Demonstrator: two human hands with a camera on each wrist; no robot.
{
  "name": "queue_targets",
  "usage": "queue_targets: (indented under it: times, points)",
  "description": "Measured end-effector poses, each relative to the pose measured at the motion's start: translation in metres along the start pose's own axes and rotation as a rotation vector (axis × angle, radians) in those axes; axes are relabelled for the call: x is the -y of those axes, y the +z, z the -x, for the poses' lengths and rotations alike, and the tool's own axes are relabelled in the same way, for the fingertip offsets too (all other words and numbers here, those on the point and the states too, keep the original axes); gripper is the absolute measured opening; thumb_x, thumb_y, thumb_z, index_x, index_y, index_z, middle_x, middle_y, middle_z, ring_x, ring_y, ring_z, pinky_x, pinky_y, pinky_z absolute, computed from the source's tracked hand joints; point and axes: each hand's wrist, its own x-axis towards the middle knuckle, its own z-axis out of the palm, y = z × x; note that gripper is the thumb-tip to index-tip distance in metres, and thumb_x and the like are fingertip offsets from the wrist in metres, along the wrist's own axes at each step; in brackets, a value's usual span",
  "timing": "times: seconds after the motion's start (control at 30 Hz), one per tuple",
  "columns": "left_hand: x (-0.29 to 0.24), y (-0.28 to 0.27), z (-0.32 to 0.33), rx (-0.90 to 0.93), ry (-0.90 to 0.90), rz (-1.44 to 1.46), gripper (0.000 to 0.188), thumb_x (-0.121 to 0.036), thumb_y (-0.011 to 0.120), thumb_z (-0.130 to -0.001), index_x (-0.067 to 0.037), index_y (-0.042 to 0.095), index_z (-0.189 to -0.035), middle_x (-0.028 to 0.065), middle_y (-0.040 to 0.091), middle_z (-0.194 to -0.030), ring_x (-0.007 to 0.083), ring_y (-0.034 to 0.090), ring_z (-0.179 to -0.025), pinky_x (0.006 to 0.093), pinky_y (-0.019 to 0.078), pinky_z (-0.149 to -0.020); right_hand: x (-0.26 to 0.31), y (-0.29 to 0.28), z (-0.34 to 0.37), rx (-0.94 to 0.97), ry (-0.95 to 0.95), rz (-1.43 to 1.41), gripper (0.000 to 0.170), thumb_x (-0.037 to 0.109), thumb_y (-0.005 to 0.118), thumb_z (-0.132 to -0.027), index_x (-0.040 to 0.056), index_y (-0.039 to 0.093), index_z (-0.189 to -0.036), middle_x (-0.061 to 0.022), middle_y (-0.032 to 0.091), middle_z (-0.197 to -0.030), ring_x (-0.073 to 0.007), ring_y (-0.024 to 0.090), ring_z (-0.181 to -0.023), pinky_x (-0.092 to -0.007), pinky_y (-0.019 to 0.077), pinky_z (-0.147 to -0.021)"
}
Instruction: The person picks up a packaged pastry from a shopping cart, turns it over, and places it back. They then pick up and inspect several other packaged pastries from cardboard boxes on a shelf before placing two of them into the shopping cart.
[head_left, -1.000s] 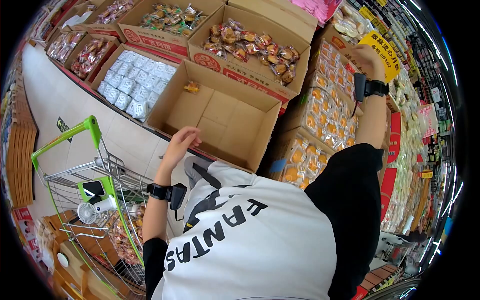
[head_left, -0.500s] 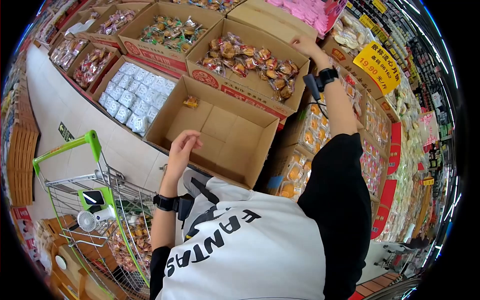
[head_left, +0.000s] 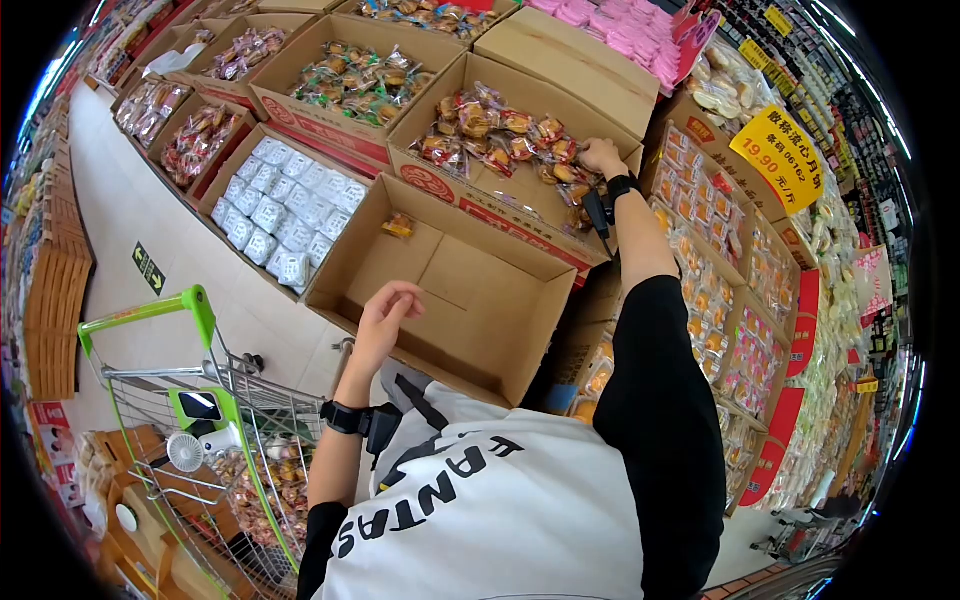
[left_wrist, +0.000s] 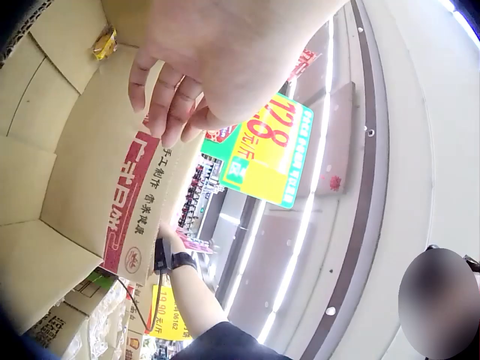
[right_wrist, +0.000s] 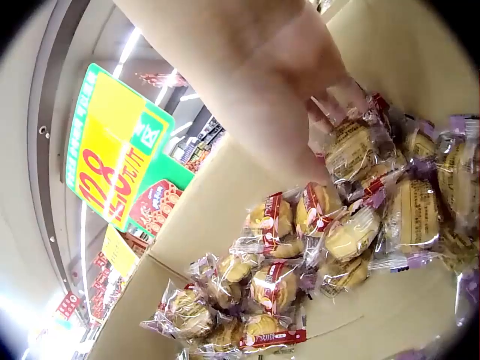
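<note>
In the head view the right hand [head_left: 602,158] reaches into a carton [head_left: 520,190] of wrapped cakes [head_left: 505,137] at its right end. The right wrist view has this hand [right_wrist: 300,97] over the cakes [right_wrist: 349,154], its fingertips at one packet and partly hidden; whether it grips is unclear. The left hand [head_left: 392,305] hovers over the near edge of a carton [head_left: 490,290] that holds one small yellow packet [head_left: 398,225]. Its fingers are loosely bent with nothing in them, as the left wrist view of the hand [left_wrist: 202,67] also shows.
A shopping cart [head_left: 205,310] with a phone and small fan on it stands at the left. White packets [head_left: 285,205] fill the neighbouring carton. Trays of orange-centred packets [head_left: 690,185] lie at the right, beside a yellow price sign [head_left: 778,158]. More cartons line the back.
The right hand has moved left from beside the yellow sign, then down into the carton of wrapped cakes. The left hand stays over the near carton's edge.
</note>
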Motion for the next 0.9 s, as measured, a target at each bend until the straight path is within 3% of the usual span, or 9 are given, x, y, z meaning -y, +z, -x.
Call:
queue_targets:
  times: [0.1, 0.2, 0.3, 0.37, 0.43, 0.53, 0.63, 0.8, 0.9]
  points:
    - [0.002, 0.001, -0.004, 0.010, -0.016, -0.001, 0.015, -0.008, 0.042, -0.086, -0.001, 0.053, -0.094, 0.0038, 0.056, -0.075, 0.0104, 0.053, -0.072, 0.0221, 0.0425, -0.069, 0.017, -0.024, 0.019, 0.131, 0.040, 0.021, 0.041, 0.013, 0.053, -0.073, 0.0119, 0.049, -0.114, -0.0189, 0.043, -0.117, -0.0372, 0.033, -0.114, -0.0454, 0.0360, -0.089]
    - [0.007, 0.002, -0.008, 0.023, -0.024, 0.019, 0.015, -0.008, 0.042, -0.086, 0.000, 0.053, -0.094, 0.0037, 0.056, -0.075, 0.0104, 0.053, -0.072, 0.0221, 0.0424, -0.069, 0.014, -0.014, 0.012, 0.022, 0.058, 0.039, 0.040, 0.011, 0.051, -0.074, 0.0043, 0.044, -0.112, -0.0199, 0.047, -0.113, -0.0386, 0.036, -0.110, -0.0438, 0.0397, -0.085]
    - [0.007, 0.000, -0.009, 0.028, -0.020, 0.022, 0.016, -0.009, 0.042, -0.087, 0.000, 0.053, -0.094, 0.0037, 0.056, -0.075, 0.0103, 0.053, -0.072, 0.0222, 0.0421, -0.069, 0.015, -0.019, 0.013, 0.073, 0.052, 0.093, 0.038, 0.009, 0.049, -0.074, 0.0017, 0.041, -0.111, -0.0200, 0.052, -0.106, -0.0398, 0.036, -0.109, -0.0430, 0.0424, -0.082]
    - [0.006, 0.000, -0.008, 0.027, -0.020, 0.012, 0.016, -0.009, 0.042, -0.087, 0.000, 0.053, -0.094, 0.0037, 0.056, -0.075, 0.0103, 0.052, -0.072, 0.0222, 0.0419, -0.069, 0.020, -0.025, 0.017, -0.013, 0.100, 0.091, 0.041, 0.009, 0.057, -0.069, 0.0014, 0.048, -0.108, -0.0186, 0.055, -0.102, -0.0373, 0.042, -0.107, -0.0417, 0.0441, -0.080]
    - [0.003, 0.000, -0.008, 0.031, -0.028, 0.008, 0.016, -0.009, 0.042, -0.087, 0.000, 0.053, -0.093, 0.0036, 0.056, -0.074, 0.0102, 0.052, -0.072, 0.0222, 0.0418, -0.069, 0.022, -0.039, 0.018, 0.241, 0.078, 0.163, 0.043, 0.012, 0.068, -0.059, 0.0010, 0.056, -0.099, -0.0167, 0.055, -0.106, -0.0329, 0.050, -0.102, -0.0390, 0.0449, -0.080]
    - [0.004, -0.003, -0.007, 0.031, -0.018, 0.022, 0.016, -0.009, 0.042, -0.086, 0.000, 0.053, -0.094, 0.0034, 0.055, -0.074, 0.0101, 0.052, -0.072, 0.0221, 0.0418, -0.069, 0.031, -0.054, 0.027, 0.197, 0.110, 0.155, 0.047, 0.017, 0.075, -0.050, 0.0021, 0.061, -0.092, -0.0154, 0.056, -0.104, -0.0290, 0.055, -0.096, -0.0360, 0.0460, -0.078]
    - [0.003, -0.006, -0.005, 0.018, -0.002, 0.023, 0.015, -0.009, 0.043, -0.086, 0.000, 0.054, -0.092, 0.0039, 0.055, -0.076, 0.0107, 0.053, -0.072, 0.0226, 0.0422, -0.069, 0.037, -0.068, 0.019, 0.220, -0.021, 0.133, 0.047, 0.021, 0.075, -0.051, 0.0022, 0.061, -0.092, -0.0166, 0.058, -0.099, -0.0293, 0.056, -0.093, -0.0353, 0.0466, -0.074]
    - [-0.009, -0.007, -0.003, -0.003, 0.035, 0.041, 0.015, -0.009, 0.043, -0.086, -0.001, 0.053, -0.092, 0.0043, 0.055, -0.075, 0.0107, 0.052, -0.072, 0.0227, 0.0421, -0.069, 0.079, -0.119, 0.074, 0.165, -0.379, -0.329, 0.042, 0.026, 0.072, -0.057, -0.0007, 0.059, -0.087, -0.0134, 0.060, -0.083, -0.0209, 0.059, -0.077, -0.0329, 0.0465, -0.065]
    - [-0.017, -0.006, 0.001, -0.001, 0.069, 0.065, 0.015, -0.010, 0.045, -0.086, 0.000, 0.052, -0.095, 0.0035, 0.055, -0.076, 0.0102, 0.052, -0.074, 0.0224, 0.0418, -0.070, 0.118, -0.138, 0.138, 0.439, -0.480, -0.868, 0.033, 0.021, 0.070, -0.067, 0.0039, 0.055, -0.090, -0.0045, 0.058, -0.076, -0.0100, 0.054, -0.063, -0.0217, 0.0425, -0.054]
